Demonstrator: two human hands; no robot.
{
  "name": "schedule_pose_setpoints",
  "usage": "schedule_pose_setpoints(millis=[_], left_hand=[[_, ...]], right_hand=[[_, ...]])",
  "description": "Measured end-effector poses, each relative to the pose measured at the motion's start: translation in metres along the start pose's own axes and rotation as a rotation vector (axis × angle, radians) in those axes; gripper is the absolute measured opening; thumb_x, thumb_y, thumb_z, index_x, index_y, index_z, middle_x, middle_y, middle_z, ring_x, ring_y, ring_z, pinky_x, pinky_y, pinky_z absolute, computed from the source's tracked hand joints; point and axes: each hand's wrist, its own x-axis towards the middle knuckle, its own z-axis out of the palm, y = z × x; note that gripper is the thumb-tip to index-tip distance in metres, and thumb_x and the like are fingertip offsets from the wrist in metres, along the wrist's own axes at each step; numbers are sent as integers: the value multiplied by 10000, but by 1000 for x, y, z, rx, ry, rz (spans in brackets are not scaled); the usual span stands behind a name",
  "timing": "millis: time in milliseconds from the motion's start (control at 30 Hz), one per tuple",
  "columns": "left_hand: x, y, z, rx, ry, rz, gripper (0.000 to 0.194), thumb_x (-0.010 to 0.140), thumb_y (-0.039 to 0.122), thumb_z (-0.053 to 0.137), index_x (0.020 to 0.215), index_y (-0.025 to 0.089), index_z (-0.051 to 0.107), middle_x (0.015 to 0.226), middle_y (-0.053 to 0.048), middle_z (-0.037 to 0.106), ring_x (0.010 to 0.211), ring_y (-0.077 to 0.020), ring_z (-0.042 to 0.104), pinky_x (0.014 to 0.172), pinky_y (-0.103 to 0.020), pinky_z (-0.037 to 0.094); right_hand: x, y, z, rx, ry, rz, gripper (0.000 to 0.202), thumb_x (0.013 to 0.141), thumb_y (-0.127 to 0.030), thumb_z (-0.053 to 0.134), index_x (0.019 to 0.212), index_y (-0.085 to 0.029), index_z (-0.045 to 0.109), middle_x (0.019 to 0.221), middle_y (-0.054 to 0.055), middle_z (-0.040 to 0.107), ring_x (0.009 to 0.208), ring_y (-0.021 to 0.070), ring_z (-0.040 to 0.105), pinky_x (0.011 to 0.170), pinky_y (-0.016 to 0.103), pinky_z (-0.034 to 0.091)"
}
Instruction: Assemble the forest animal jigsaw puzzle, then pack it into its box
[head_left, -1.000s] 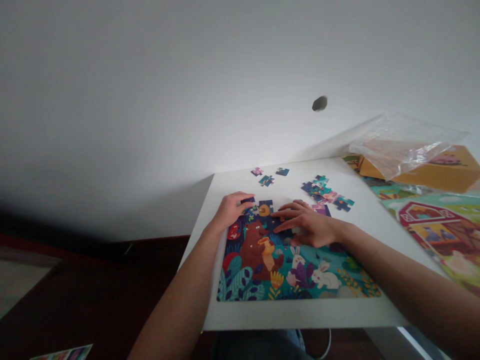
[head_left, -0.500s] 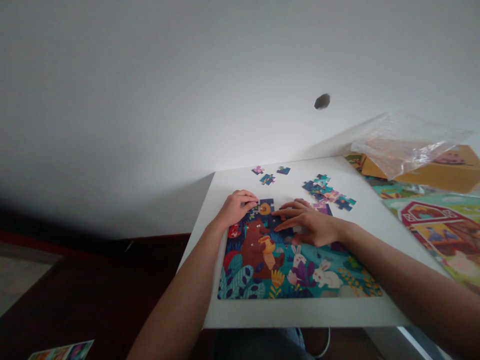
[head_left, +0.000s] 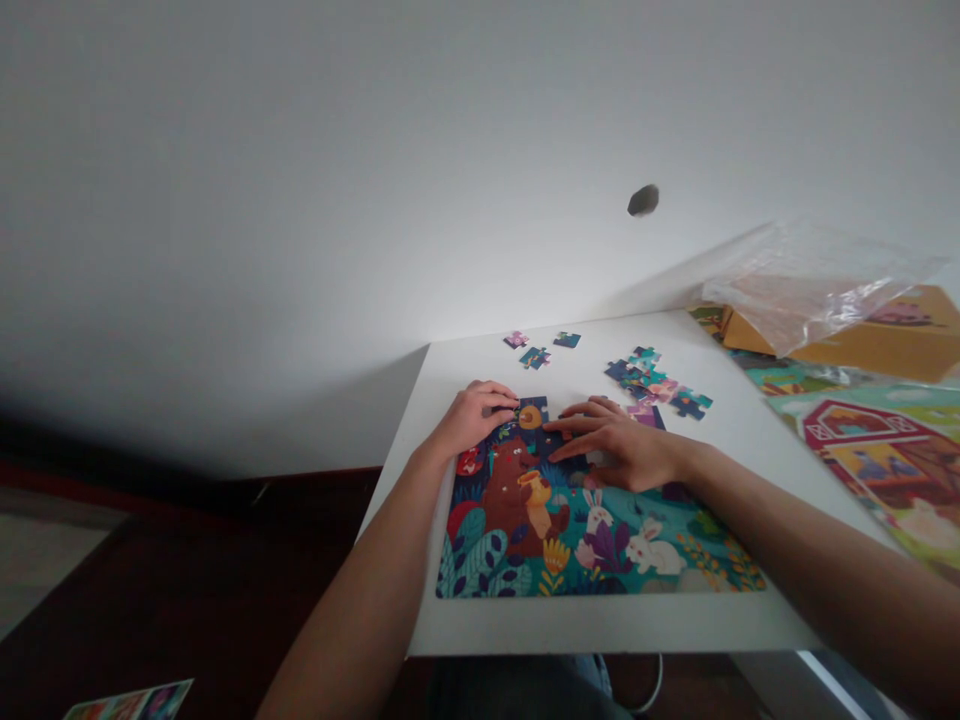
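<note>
A partly joined jigsaw puzzle (head_left: 525,520) lies on the white table, picturing a brown bear with a honey pot, white rabbits and plants. My left hand (head_left: 476,415) is at its upper left corner, thumb and fingers pinched together on a puzzle piece (head_left: 506,430) that the fingertips partly hide. Just right of those fingertips, a dark blue piece with a round yellow shape (head_left: 531,414) sits at the top edge. My right hand (head_left: 619,445) rests over the upper middle of the puzzle, fingers spread, covering part of the picture.
Loose puzzle pieces (head_left: 535,357) lie behind the puzzle, and a cluster of several more (head_left: 651,384) lies at the back right. A clear plastic bag (head_left: 802,290) covers a yellow box (head_left: 874,335) on the right. A farm picture (head_left: 862,440) is beside it. The white wall (head_left: 375,200) borders the table.
Both hands stay nearly where they were. The fingers of my left hand have shifted very slightly at the puzzle's upper left corner.
</note>
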Motion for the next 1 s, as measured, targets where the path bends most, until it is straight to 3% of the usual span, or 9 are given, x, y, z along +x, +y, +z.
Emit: schedule_pose_setpoints(millis=[300,500,633,733,867,1000], left_hand=[[-1,-6,1,25,-15,-3,179,807,278,728,981,293,769,1090,-18,696,1059,-219,591,994,-408,441],[-2,-12,-6,-22,155,-11,268,941,283,531,1122,265,728,1151,-57,673,1119,-205,579,1042,-407,416],[-6,-7,-7,244,1,-92,280,862,413,656,1132,375,721,1415,-2,545,1270,-295,427,1100,-534,302],[-8,-7,-8,366,-69,-172,250,861,468,640,1071,384,748,1515,33,441,1311,-348,333,1083,-592,277],[-13,-22,-14,384,4,-272,250,852,440,660,1051,331,763,1486,3,487,1290,-351,332,1087,-607,270],[-16,-36,-18,349,66,-239,253,840,428,674,1036,299,768,1429,-38,550,1274,-347,361,1075,-621,289]], right_hand=[[0,0,0,8,4,-7,495,806,-307,694,1291,-379,622,1493,4,469,1330,316,382,1079,574,242],[0,2,1,3,-13,2,510,810,-295,685,1306,-388,606,1517,-7,437,1344,319,364,1082,594,220],[0,1,1,6,-27,15,509,811,-305,689,1306,-387,605,1518,-5,435,1353,321,353,1088,603,204],[0,0,-1,14,-25,15,510,807,-306,695,1305,-378,609,1514,6,442,1354,321,352,1093,600,198],[1,-3,-3,6,-16,-5,516,803,-305,696,1307,-372,609,1499,15,463,1347,317,368,1090,589,214],[1,-4,-4,-17,17,-46,484,795,-309,702,1274,-344,638,1457,27,514,1316,303,420,1063,559,279]])
